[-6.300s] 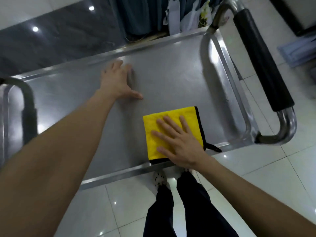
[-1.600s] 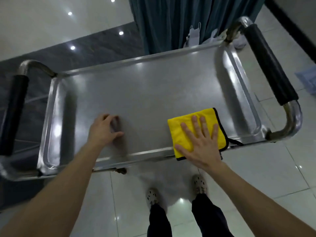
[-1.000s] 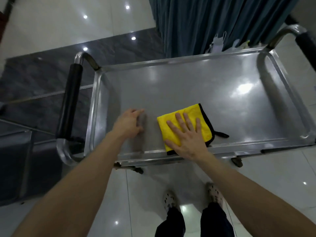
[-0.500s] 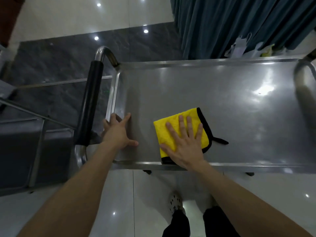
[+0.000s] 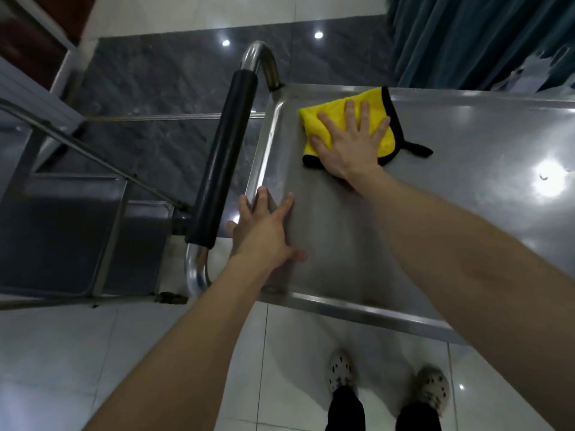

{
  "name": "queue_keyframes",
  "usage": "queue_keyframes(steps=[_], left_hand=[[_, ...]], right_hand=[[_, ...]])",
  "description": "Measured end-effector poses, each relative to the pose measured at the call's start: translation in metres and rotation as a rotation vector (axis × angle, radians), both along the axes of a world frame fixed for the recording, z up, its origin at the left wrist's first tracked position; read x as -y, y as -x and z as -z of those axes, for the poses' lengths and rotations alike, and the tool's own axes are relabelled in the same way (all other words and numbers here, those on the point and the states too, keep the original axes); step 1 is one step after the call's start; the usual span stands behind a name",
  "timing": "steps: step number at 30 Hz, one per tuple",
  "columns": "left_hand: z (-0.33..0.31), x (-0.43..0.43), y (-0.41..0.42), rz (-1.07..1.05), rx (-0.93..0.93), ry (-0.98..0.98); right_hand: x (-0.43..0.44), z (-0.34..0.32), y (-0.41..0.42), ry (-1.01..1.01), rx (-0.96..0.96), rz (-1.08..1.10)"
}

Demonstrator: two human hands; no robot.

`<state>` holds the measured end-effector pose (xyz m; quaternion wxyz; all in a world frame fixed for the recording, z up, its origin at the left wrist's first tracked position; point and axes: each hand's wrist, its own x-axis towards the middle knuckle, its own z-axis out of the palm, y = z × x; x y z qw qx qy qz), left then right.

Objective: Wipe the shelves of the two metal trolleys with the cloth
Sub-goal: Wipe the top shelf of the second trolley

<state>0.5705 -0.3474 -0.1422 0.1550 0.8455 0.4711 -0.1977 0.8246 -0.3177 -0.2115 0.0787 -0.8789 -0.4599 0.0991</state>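
Near the black handle, at the far corner of the trolley's top shelf, I've got the yellow cloth flat under my right hand, fingers straight and spread wide on it. Left hand rests flat on the shelf's rim just beside the handle's near end, fingers wide, holding nothing.

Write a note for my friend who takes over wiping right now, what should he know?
Left hand: open, flat on the top shelf near its left rim, beside the black handle.
Right hand: open, pressing the yellow cloth flat at the shelf's far left corner.
Done: the picture cannot tell how much is wiped.
Left: finish this shelf, then the other metal trolley on the left.
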Motion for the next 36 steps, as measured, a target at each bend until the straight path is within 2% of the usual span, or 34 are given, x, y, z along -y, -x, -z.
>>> queue_keyframes(steps=[4,10,13,19,29,32,36], left_hand=[[-0.010,0.002,-0.004,0.006,-0.014,0.010],[-0.014,0.000,-0.003,0.002,-0.020,0.006],[-0.017,0.005,0.003,-0.009,-0.032,0.023],[-0.007,0.029,0.015,-0.055,-0.024,-0.001],[-0.008,0.061,0.021,-0.048,0.007,-0.014],[-0.012,0.094,0.032,-0.055,0.142,-0.062],[-0.018,0.170,0.063,0.011,0.555,-0.178]], right_hand=[[0.074,-0.003,0.040,-0.054,0.056,-0.088],[0.242,0.010,0.139,-0.192,0.091,-0.273],[0.309,0.014,0.157,-0.178,0.119,-0.373],[0.325,0.003,0.122,-0.052,0.175,-0.608],[0.344,-0.018,0.110,-0.081,0.108,-0.546],[0.363,-0.028,0.114,-0.072,0.004,-0.505],[0.390,-0.041,0.130,-0.155,-0.229,-0.346]])
